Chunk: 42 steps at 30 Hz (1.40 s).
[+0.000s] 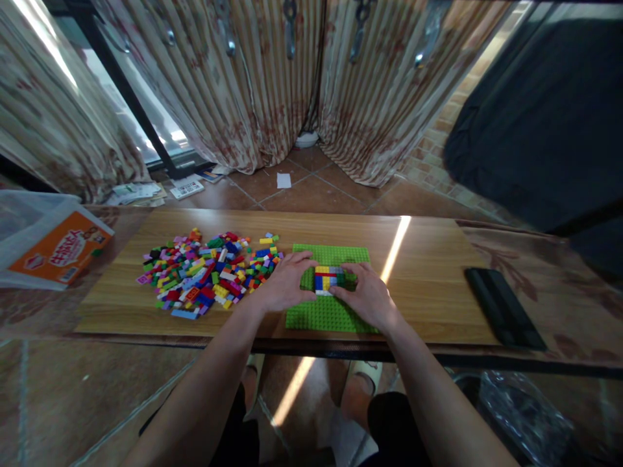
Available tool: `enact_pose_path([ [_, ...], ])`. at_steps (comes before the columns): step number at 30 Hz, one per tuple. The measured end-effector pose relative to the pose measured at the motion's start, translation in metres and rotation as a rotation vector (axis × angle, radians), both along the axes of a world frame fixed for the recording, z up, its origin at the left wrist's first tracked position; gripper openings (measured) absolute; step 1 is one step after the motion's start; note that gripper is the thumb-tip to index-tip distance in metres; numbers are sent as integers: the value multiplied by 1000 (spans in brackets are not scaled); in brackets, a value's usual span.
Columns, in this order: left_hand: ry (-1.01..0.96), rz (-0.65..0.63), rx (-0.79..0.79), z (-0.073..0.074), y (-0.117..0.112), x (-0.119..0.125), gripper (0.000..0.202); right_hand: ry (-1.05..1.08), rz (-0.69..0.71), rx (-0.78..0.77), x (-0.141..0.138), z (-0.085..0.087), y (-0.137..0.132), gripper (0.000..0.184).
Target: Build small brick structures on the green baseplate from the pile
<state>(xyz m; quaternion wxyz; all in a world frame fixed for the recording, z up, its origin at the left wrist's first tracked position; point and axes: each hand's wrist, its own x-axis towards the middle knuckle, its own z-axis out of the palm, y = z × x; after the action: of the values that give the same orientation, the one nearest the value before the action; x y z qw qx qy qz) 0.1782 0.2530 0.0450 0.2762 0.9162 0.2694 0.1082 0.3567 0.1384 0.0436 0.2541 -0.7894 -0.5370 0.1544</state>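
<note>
A green baseplate (331,254) lies flat on a wooden board (428,272). On its middle stands a small block of stacked bricks (327,279) in yellow, blue, red and white. My left hand (287,282) rests on the plate's left side with its fingers curled against the block. My right hand (367,293) presses against the block from the right, fingers bent round it. Both hands touch the block at once. To the left of the plate lies a pile of several loose coloured bricks (204,272).
A black phone (503,305) lies on the right of the board. At the far left sits a clear plastic bag with an orange box (61,253). Curtains (272,78) hang behind the table, with papers on the tiled floor. My legs show beneath the table edge.
</note>
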Motion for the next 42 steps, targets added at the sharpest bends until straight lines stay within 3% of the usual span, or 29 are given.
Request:
enact_pose_path([
  [7,-16,22,7,-1,0,0,42,4,3,5,0,-1,0,51],
  [23,-64,137,-13,-4,-7,8,44,18,-7,33,-1,-6,1,51],
  [34,-65,131,-30,-6,-9,8,46,2,-1,39,0,-8,2,52],
  [38,-60,106,3,-5,-9,6,46,124,-27,95,8,-11,1,51],
  [42,-117,115,-5,-4,-7,7,33,377,-214,254,20,-15,3,43],
])
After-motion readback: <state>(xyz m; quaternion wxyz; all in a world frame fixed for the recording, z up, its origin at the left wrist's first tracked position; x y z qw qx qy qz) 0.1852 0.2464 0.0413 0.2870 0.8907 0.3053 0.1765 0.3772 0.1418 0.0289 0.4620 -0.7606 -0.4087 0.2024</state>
